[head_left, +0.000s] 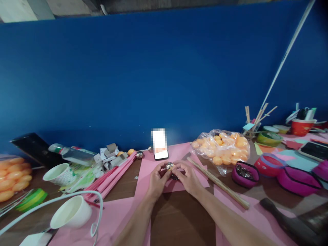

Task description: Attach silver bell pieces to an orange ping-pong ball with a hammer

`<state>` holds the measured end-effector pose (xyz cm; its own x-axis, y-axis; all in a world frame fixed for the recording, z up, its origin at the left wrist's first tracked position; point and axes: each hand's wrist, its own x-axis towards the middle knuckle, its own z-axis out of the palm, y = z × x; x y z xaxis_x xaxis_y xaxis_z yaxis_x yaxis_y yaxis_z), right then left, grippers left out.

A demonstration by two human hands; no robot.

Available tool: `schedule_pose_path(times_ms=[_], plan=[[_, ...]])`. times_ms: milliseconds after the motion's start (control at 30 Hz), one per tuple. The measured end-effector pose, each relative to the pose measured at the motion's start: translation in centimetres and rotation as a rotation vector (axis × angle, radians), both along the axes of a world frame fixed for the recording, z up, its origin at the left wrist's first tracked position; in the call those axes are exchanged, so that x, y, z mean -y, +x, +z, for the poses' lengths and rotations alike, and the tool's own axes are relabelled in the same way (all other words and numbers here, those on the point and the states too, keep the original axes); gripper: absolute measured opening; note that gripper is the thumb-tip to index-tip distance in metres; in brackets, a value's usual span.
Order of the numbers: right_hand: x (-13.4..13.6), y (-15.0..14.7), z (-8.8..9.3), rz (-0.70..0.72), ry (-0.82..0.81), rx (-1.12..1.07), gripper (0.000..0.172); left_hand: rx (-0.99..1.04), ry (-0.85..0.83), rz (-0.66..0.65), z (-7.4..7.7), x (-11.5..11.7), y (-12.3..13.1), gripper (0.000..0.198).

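Both hands meet over a pink paper sheet (143, 181) at the middle of the table. My left hand (158, 180) is closed, its thumb and fingers pinching a small shiny metal ornament (169, 166), silvery with a hint of yellow. From the other side my right hand (189, 178) grips the same piece with thumb and fingertips. Darker metal bits (175, 176) show just under the fingers; whether they belong to the ornament I cannot tell. A phone (161, 155) with a lit, partly blurred screen leans just beyond my hands.
Right: a plastic bag of orange balls (222, 147), wooden sticks (220, 184), a purple bowl of metal pieces (245, 175) and a dark-handled tool (276, 215). Left: pink paper strips (112, 177), a white cup (73, 212), a white cable (56, 196) and small boxes (110, 155). A blue wall (164, 68) stands behind.
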<state>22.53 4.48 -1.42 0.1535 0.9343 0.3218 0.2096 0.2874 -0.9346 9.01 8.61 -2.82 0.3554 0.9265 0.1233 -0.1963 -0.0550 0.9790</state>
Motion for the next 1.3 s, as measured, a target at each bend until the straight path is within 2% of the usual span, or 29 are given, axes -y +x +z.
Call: schedule_pose_path(times_ms=[467,1300], plan=[[-0.06,0.02,-0.05,0.012,0.005,0.007,0.012,-0.014,0.007,0.007,0.44,0.18,0.01,0.040],[0.02,0.14,-0.12,0.010,0.014,0.043,0.014,-0.012,0.000,0.016,0.24,0.04,0.00,0.043]])
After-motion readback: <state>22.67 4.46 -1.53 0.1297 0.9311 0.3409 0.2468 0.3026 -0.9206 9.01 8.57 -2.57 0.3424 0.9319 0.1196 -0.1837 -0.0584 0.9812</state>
